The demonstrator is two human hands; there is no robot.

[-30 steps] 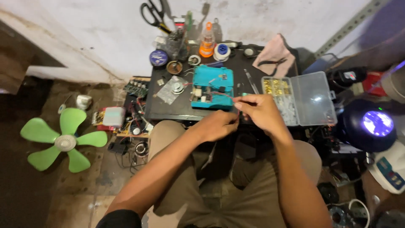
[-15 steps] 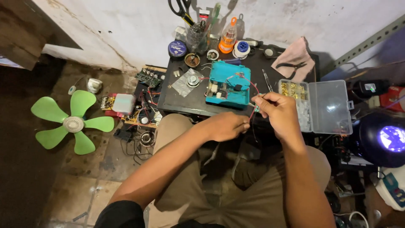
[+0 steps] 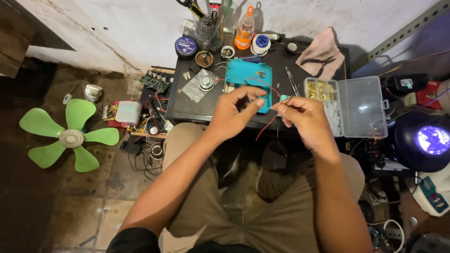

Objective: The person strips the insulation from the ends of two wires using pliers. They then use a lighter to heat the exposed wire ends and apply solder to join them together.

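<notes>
Left hand (image 3: 234,112) and right hand (image 3: 302,117) each pinch thin red and black wires (image 3: 267,122) taut between them, just before the teal casing (image 3: 248,79), keeping leads clear for handling.

1. A thin red wire (image 3: 268,122) runs from the teal plastic device (image 3: 247,80) and loops down past the front edge of the dark worktop (image 3: 187,105).
2. The teal device lies flat near the worktop's middle, opened, its inside facing up.

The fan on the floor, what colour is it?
The fan has green blades and a white hub, seen clearly in the head view, the only one.
</notes>
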